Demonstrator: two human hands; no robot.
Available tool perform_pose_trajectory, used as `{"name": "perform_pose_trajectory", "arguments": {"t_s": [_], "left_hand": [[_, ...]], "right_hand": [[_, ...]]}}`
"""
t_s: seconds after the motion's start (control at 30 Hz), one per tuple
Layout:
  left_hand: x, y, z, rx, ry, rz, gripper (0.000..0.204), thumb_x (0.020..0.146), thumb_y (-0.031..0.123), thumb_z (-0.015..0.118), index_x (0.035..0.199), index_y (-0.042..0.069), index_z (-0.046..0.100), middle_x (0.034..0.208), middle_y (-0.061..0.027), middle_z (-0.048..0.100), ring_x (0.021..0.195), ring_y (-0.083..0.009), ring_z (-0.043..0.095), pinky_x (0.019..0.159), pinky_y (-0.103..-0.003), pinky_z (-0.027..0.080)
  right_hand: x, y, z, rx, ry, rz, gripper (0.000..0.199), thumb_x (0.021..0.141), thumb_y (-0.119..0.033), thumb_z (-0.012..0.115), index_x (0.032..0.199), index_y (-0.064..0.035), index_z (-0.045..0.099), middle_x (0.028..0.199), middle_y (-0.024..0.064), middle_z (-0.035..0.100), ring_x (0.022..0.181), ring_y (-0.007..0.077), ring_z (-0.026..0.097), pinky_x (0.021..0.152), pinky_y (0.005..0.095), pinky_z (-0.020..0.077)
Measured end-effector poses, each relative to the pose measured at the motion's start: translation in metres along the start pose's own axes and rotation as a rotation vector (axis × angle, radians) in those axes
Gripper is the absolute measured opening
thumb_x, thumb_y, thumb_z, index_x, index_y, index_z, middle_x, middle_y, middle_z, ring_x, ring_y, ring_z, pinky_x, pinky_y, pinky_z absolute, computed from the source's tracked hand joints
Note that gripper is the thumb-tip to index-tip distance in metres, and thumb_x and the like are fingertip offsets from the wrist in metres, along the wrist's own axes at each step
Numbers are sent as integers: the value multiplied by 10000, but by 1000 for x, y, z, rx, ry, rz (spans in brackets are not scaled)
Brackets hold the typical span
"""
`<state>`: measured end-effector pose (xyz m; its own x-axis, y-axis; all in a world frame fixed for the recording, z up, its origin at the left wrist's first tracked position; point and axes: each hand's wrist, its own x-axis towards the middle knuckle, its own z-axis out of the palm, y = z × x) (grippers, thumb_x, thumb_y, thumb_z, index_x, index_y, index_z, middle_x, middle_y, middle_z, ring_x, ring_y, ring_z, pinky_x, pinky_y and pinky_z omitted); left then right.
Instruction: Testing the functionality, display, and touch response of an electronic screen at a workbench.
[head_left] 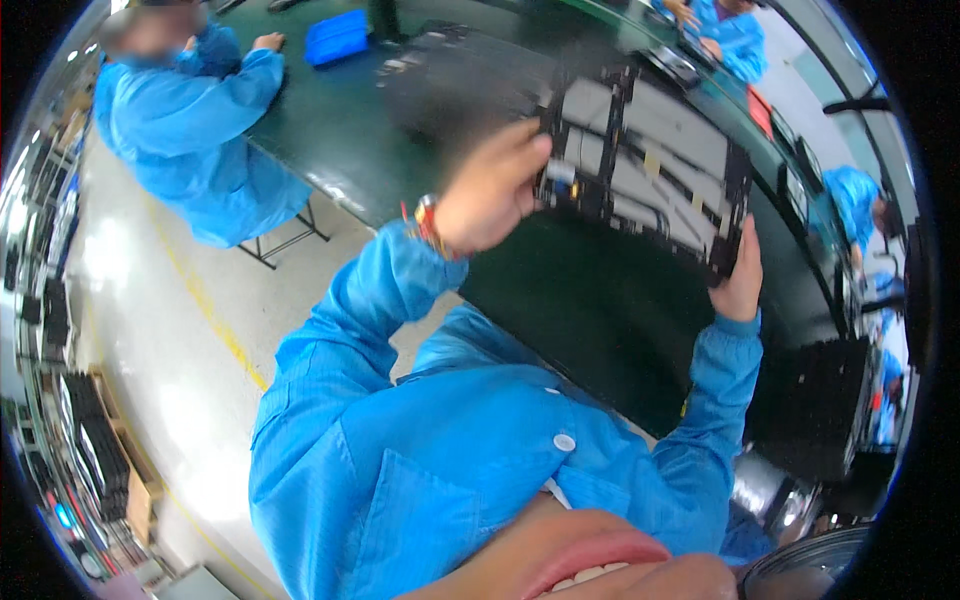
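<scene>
One black-framed panel assembly (645, 160) is held up above the dark green workbench (330, 130). The left hand (487, 195) pinches its left edge; the right hand (742, 280) curls around its lower right corner.

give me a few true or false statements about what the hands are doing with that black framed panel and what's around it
1. Both hands hold the black framed panel raised above the dark green table. True.
2. The left hand grips the panel's left edge. True.
3. The right hand rests flat on the table. False: it holds the panel's lower right corner.
4. The left wrist is bare. False: it wears a wristband.
5. A blue tray lies on the far part of the table. True.
6. The seated person at the table wears a red coat. False: the coat is blue.
</scene>
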<state>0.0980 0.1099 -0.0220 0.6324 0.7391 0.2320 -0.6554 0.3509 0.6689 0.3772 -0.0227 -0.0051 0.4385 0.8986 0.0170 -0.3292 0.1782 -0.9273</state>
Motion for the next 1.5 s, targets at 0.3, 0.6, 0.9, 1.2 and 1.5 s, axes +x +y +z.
{"name": "perform_pose_trajectory", "arguments": {"t_s": [0.3, 0.6, 0.9, 1.2, 1.5], "left_hand": [[-32, -63, -9, 162, 152, -212, 247, 919, 97, 469, 1130, -30, 480, 990, -79, 592, 847, -130, 596, 722, -245, 495], [-42, -97, -18, 794, 193, -451, 303, 845, 217, 615, 998, -41, 572, 831, -75, 619, 649, -118, 558, 537, -246, 445], [-38, -70, -33, 1749, -26, -158, 292, 884, 253, 536, 771, -10, 596, 677, -154, 594, 675, -286, 629, 586, -388, 478], [-21, -40, 16, 1642, -896, 993, 320, 728, 109, 620, 1047, 94, 636, 1170, -106, 572, 1175, -306, 485, 983, -443, 392], [-5, -30, 53, 1568, -1179, 1277, 224, 755, 118, 592, 963, 79, 668, 1070, -72, 634, 1073, -242, 574, 941, -373, 442]], "right_hand": [[-111, 53, -49, -65, 452, 54, 362, 928, -265, 466, 1212, -43, 506, 1117, 69, 592, 1015, 199, 569, 886, 351, 445], [-149, 85, -82, 73, 666, 52, 414, 915, -207, 479, 1275, -7, 436, 1163, 82, 554, 1033, 193, 550, 871, 332, 449], [-144, 44, -48, -90, 466, 43, 265, 900, -162, 510, 1116, -9, 520, 989, 73, 602, 843, 152, 600, 730, 266, 487], [-129, 23, -53, -142, 368, 170, 313, 912, -210, 508, 1138, 6, 518, 1034, 109, 599, 901, 165, 606, 771, 275, 498], [-104, -32, -13, -1503, -319, -625, 621, 652, -155, 738, 1231, -129, 515, 1245, 120, 496, 1152, 274, 462, 976, 372, 368]]}}
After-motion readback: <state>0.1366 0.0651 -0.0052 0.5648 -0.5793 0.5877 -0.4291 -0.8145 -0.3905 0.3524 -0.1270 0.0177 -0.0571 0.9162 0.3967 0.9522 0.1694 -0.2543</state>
